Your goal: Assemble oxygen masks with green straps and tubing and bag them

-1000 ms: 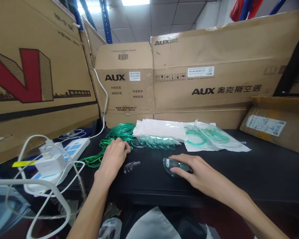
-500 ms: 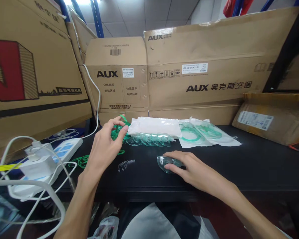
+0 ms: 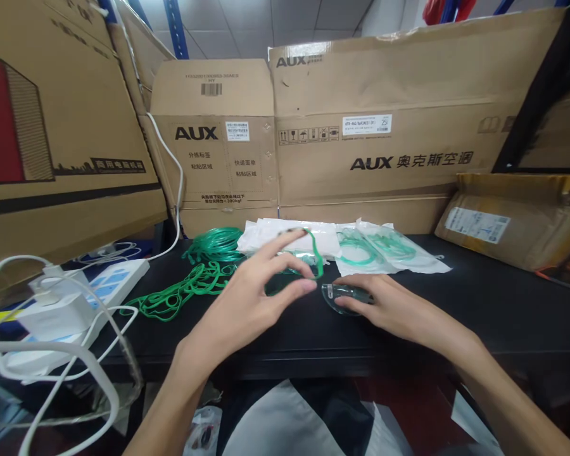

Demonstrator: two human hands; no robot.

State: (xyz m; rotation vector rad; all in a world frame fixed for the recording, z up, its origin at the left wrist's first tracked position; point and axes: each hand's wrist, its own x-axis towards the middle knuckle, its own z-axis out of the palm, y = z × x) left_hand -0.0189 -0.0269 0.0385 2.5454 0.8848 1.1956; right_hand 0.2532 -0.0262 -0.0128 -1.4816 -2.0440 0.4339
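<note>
My left hand [image 3: 259,297] is raised over the black table [image 3: 494,316], with a green elastic band [image 3: 316,253] looped over its fingers, which are partly spread. My right hand [image 3: 384,307] rests on the table and grips a clear plastic mask [image 3: 337,296] from its right side. The band hangs just left of and above the mask. Behind them lie a row of clear masks and a white bag [image 3: 270,234].
Loose green bands [image 3: 180,291] and coiled green tubing [image 3: 216,244] lie at the left. Bagged masks [image 3: 389,253] sit at the back. A white power strip with chargers and cables [image 3: 76,297] is far left. Cardboard boxes [image 3: 361,126] wall the back.
My left hand lifted a green band from the pile at the left and carried it right, toward the mask. My right hand lifted the mask slightly. The small clear piece is hidden behind my left hand.
</note>
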